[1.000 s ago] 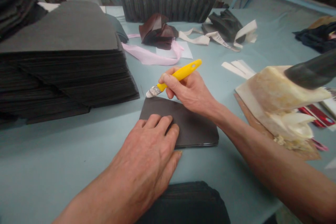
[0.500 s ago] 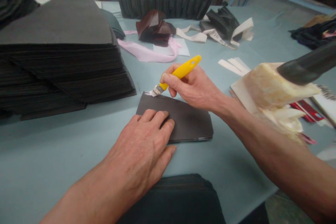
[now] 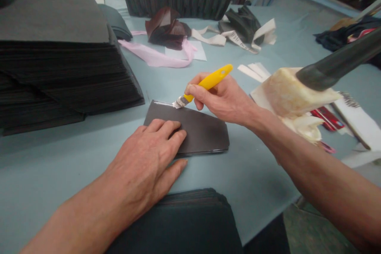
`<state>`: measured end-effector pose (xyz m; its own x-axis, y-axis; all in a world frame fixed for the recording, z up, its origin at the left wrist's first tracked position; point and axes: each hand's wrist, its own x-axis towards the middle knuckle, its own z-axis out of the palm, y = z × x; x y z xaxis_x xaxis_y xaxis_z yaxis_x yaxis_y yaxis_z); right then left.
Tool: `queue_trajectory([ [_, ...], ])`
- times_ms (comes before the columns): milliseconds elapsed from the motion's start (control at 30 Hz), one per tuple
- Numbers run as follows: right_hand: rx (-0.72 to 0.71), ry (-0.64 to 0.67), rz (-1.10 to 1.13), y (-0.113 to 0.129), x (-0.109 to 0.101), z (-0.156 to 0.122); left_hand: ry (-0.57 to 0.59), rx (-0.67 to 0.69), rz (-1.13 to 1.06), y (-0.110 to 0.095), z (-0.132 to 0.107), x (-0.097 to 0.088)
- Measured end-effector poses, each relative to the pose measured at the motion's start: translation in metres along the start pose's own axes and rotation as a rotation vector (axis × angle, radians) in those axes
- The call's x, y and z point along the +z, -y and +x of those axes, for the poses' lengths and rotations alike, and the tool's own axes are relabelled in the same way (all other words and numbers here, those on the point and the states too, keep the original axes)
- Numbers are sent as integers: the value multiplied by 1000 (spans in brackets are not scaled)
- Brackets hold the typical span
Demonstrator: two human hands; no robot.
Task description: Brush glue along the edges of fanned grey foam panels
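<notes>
A small dark grey rectangular piece (image 3: pixel 202 131) lies flat on the pale blue table (image 3: pixel 59 158). My left hand (image 3: pixel 149 158) rests on its near left part, fingers stretched out flat and pressing it down. My right hand (image 3: pixel 223 97) is closed around a yellow-handled brush (image 3: pixel 208 82). The brush's whitish tip touches the far edge of the piece, where a wet shiny streak shows toward the far left corner.
A tall stack of dark sheets (image 3: pixel 59 63) stands at the left. Another dark stack (image 3: pixel 184 226) lies at the near edge. A glue-crusted block with a dark handle (image 3: pixel 297 91) sits at the right. Ribbons, scraps and dark bundles (image 3: pixel 184 31) lie at the back.
The brush tip has come down onto the far edge of the piece and moved right along it from the far left corner, leaving a wet streak. My left hand stays flat on the piece.
</notes>
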<state>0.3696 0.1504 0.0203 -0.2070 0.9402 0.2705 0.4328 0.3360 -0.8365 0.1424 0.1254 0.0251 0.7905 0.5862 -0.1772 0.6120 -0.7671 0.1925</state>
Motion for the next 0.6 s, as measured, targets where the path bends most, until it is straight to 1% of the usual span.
queue_trajectory([
  [200, 6, -6, -1, -3, -10, -14, -78, 45, 14, 8, -1, 5],
  [400, 34, -21, -13, -1, -19, -28, -126, 98, 17, 13, -5, 5],
  [600, 66, -25, -65, 0, -31, -43, -141, 105, 7, 18, -6, 10],
])
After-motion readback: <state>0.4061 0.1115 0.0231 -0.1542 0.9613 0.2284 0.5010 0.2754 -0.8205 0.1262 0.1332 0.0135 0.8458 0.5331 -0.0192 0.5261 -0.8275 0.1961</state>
